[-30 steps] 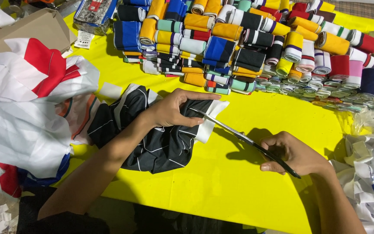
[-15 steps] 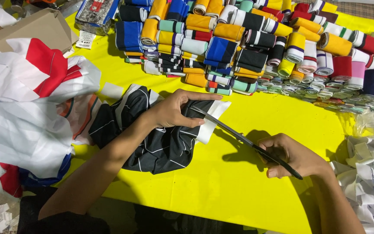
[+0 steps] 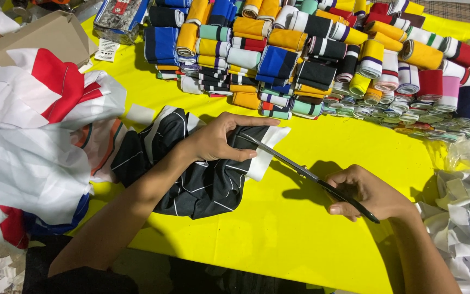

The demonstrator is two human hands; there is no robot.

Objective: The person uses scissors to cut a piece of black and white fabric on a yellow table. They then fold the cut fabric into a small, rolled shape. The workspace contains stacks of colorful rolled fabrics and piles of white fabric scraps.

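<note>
Two hands work over a yellow table (image 3: 322,239), described here from left to right. At the far left, a heap of white fabric with red and blue areas (image 3: 33,141) runs past the frame edge, so its full extent is hidden. A brown cardboard box (image 3: 33,38) sits behind it, cut off at the top left corner.

Next comes a black garment piece with thin white stripes (image 3: 202,185), lying crumpled on the table near the centre. The left hand (image 3: 221,140) rests flat on its upper part, fingers extended and pressing the cloth down; the hand covers the fabric beneath it. A white edge strip of the garment (image 3: 267,149) projects to the right of the hand.

Scissors (image 3: 305,171) point up and to the left, with the blade tips at the garment just beside the left fingers. How far the blades are parted is hard to make out. The right hand (image 3: 368,193) is closed around the dark handles, which it mostly hides.

Along the back, rolled and folded striped knit bands in many colours (image 3: 322,54) are stacked in rows. At the far right, a pile of white fabric scraps (image 3: 466,218) is cut off by the frame edge.
</note>
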